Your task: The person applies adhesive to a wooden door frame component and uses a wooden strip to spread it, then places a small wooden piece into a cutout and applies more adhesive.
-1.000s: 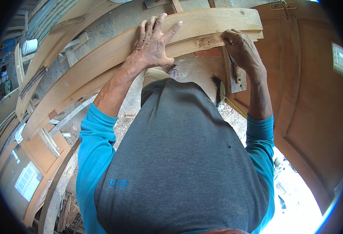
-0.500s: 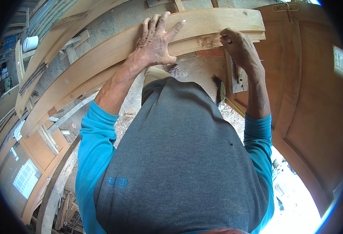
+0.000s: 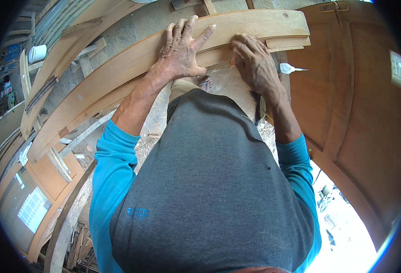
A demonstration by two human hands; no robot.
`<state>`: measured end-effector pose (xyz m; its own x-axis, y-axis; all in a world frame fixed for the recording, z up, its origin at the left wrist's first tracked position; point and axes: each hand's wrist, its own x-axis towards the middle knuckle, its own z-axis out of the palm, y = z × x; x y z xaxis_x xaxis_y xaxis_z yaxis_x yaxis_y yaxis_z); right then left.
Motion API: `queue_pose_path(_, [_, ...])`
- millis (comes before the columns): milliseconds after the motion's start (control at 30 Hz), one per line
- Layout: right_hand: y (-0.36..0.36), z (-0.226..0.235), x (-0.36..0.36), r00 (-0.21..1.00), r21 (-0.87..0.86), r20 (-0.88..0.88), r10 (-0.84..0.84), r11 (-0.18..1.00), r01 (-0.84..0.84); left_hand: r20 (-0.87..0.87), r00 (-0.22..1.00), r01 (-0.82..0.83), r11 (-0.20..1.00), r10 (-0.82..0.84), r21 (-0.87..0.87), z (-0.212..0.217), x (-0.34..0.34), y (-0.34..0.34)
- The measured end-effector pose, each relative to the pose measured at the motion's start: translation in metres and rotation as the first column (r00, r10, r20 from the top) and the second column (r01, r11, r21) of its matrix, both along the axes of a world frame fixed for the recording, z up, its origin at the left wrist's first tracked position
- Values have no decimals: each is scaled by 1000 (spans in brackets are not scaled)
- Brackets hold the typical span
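Note:
My left hand (image 3: pixel 181 51) lies on a long pale wooden plank (image 3: pixel 264 25), fingers spread and thumb toward me. At the plank's near edge, to the right, my right hand (image 3: pixel 257 63) has its fingers bent over a lower wooden strip (image 3: pixel 284 42). Motion blurs those fingers, and I cannot make out whether anything is under them. Just right of that wrist is a small white bottle (image 3: pixel 286 68) with a thin pointed nozzle.
A brown panelled door (image 3: pixel 341 82) stands along the right side. Below the right forearm a brush (image 3: pixel 262 109) is partly hidden. Several long boards (image 3: pixel 68 50) and a white bucket (image 3: pixel 37 53) fill the left. Wood scraps (image 3: pixel 77 245) lie at lower left.
My right hand has shifted left along the plank's near edge, from a closed pose to blurred, bent fingers. The white bottle now shows beside its wrist. My left hand stays put.

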<state>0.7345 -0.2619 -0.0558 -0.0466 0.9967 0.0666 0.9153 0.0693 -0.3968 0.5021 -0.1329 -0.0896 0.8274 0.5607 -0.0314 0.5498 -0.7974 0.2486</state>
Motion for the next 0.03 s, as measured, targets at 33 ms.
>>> queue_pose_path(33, [-8, -9, 1, 997, 4, 65, 40, 999, -40, 0, 1000, 2, 1000, -2, 1, 1, 1, 1])
